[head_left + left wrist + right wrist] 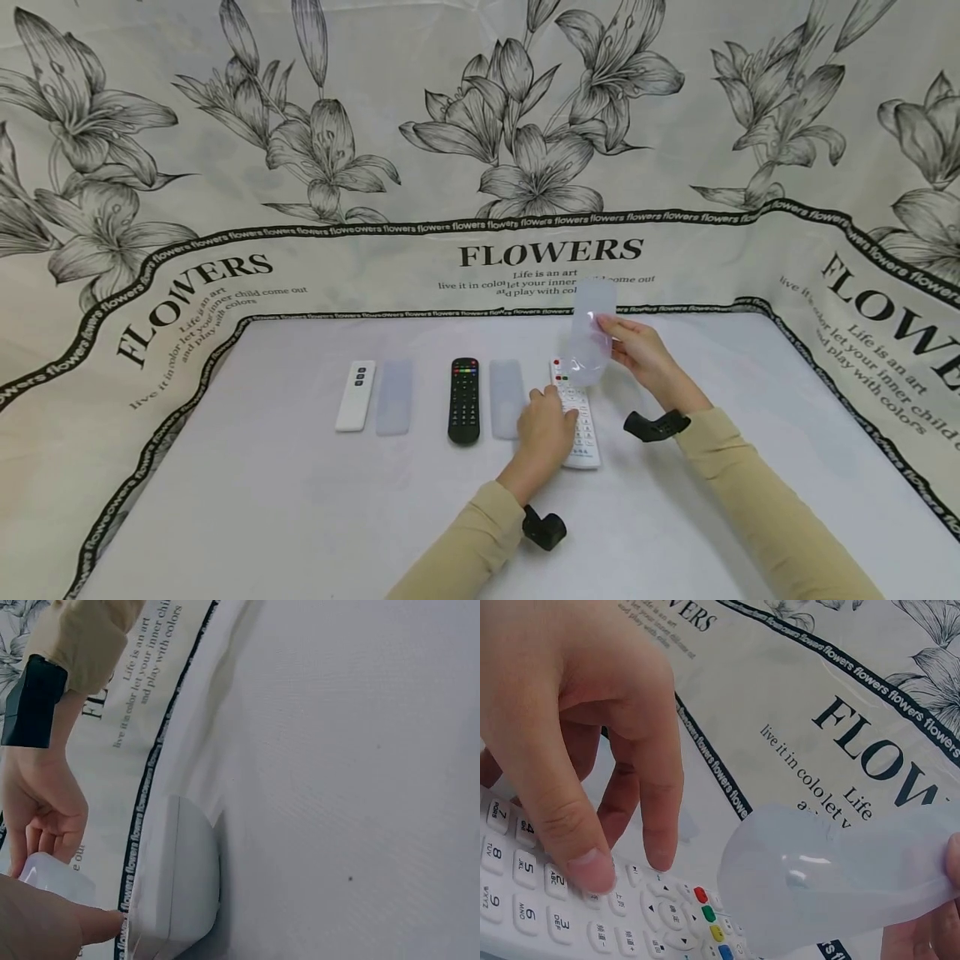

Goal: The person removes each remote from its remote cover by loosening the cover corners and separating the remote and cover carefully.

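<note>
My right hand [643,354] pinches a translucent plastic sleeve [592,325] between thumb and fingers and holds it up over the top end of a white remote control [583,437]. That remote lies face up on the table, with many buttons. My left hand [546,423] holds it from the left side. In the right wrist view the left thumb [592,870] lies on the buttons and a fingertip touches near the far edge. The sleeve's rounded end [780,877] hangs close to the coloured buttons. In the left wrist view the remote's lower end [187,877] shows, its buttons hidden.
To the left lie a black remote control [464,402] and a small white remote control [356,397]. A translucent sleeve [507,379] lies right of the black one, another sleeve [394,398] right of the small white one. A flower-printed cloth [360,267] hangs behind the white table [300,517].
</note>
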`<move>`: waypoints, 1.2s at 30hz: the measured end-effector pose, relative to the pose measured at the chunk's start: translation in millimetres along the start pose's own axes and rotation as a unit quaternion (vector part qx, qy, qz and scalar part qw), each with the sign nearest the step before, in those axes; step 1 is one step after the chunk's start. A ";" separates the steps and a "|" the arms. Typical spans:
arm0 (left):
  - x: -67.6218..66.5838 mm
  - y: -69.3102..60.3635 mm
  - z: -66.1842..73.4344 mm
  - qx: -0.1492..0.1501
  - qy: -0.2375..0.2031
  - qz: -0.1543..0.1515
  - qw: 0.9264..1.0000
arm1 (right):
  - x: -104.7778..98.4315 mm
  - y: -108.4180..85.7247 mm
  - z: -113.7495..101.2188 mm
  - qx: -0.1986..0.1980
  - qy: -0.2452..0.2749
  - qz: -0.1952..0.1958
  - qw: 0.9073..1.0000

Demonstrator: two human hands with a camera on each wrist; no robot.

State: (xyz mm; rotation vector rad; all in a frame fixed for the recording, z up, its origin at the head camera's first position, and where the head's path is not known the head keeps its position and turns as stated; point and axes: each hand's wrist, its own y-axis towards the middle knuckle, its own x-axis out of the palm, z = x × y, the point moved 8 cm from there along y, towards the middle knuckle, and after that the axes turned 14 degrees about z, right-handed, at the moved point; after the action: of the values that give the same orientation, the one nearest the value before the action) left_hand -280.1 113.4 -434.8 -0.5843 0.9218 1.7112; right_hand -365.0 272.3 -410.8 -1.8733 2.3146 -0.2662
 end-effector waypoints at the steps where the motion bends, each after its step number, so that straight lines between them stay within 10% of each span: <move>1: -1.0 1.0 -0.7 0.000 -0.005 -0.002 1.000 | -0.4 -1.1 -0.8 -0.001 0.002 -0.001 1.000; 6: -12.3 12.5 -2.8 -0.016 -0.139 0.015 0.990 | -0.9 -6.8 -7.4 -0.016 0.004 -0.014 1.000; 13: -19.5 25.5 -2.5 -0.092 -0.343 0.017 0.935 | 4.2 -15.6 -15.7 -0.028 0.007 -0.034 0.999; 19: -12.6 25.2 -3.5 -0.155 -0.370 -0.016 0.916 | 12.7 -25.4 -22.3 -0.033 0.027 -0.049 0.998; 36: -12.5 26.9 -9.2 -0.163 -0.485 -0.021 0.859 | 26.8 -31.9 -27.1 -0.020 0.085 -0.085 0.993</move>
State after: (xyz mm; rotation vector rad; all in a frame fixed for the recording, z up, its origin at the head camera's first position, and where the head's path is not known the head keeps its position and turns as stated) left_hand -302.0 95.0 -422.7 0.0997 -0.1078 1.8086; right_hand -346.5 240.8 -377.2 -2.1480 2.2810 -0.4188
